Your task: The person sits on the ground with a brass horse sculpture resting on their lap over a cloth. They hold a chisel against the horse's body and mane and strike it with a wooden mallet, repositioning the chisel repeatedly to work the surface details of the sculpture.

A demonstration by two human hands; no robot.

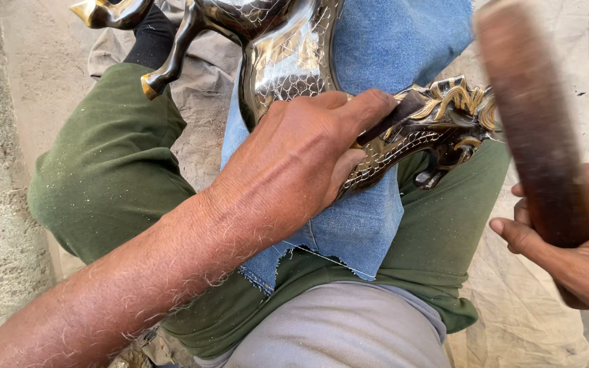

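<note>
We see the left hand (301, 160) pinching a dark chisel (393, 119) against the brass horse (288, 61), which lies on denim (376, 41) across the lap. The right hand (574, 245) grips a wooden mallet (533, 129), raised well apart near the cloth's right edge.

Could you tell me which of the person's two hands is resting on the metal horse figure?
The left hand, pinching a thin dark tool against the horse figure. The right hand is clear of it, gripping a brown wooden mallet.
</note>
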